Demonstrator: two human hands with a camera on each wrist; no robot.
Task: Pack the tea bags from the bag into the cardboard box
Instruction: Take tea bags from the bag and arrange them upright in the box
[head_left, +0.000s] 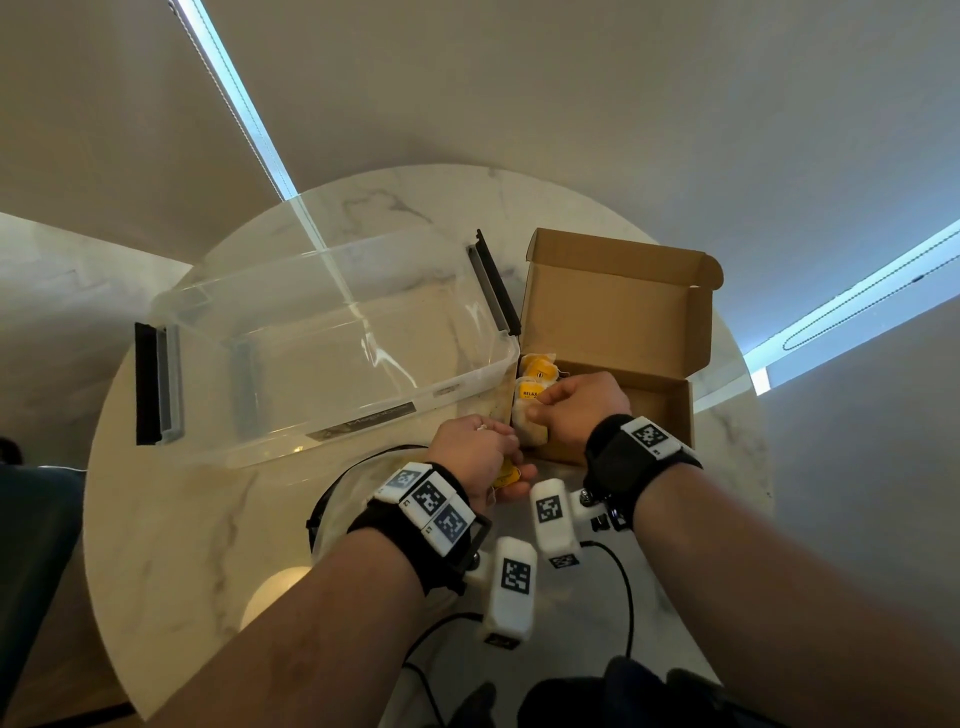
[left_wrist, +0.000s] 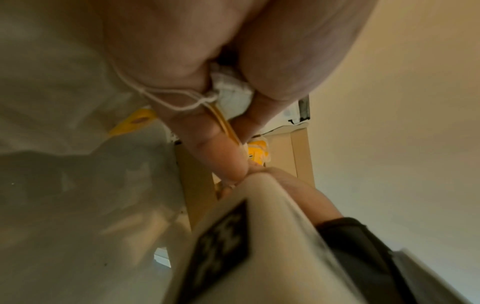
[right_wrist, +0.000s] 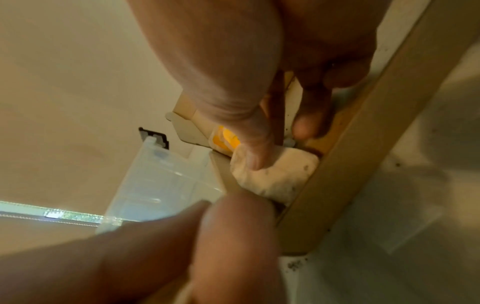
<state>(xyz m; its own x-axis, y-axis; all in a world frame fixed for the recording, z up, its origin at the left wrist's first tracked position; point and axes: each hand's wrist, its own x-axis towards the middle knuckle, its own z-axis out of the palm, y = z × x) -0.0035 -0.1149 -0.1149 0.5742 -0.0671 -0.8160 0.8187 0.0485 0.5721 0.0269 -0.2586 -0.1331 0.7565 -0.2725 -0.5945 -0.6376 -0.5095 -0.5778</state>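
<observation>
Head cam looks down, wrist cams close-up, all share cardboard box (head_left: 613, 332)

On the counter (head_left: 156, 519) we've got the plastic bin (head_left: 322, 353) left, the cardboard box (head_left: 613, 332) touching its right end, lid flap up at the back. Tea bags (head_left: 535, 384) sit in the box's left end. Our right hand (head_left: 576, 410) is over the box's near-left corner on a tea bag; our left hand (head_left: 478, 457) is just left of it, in front of the bin, above the bag (head_left: 332, 499).
</observation>
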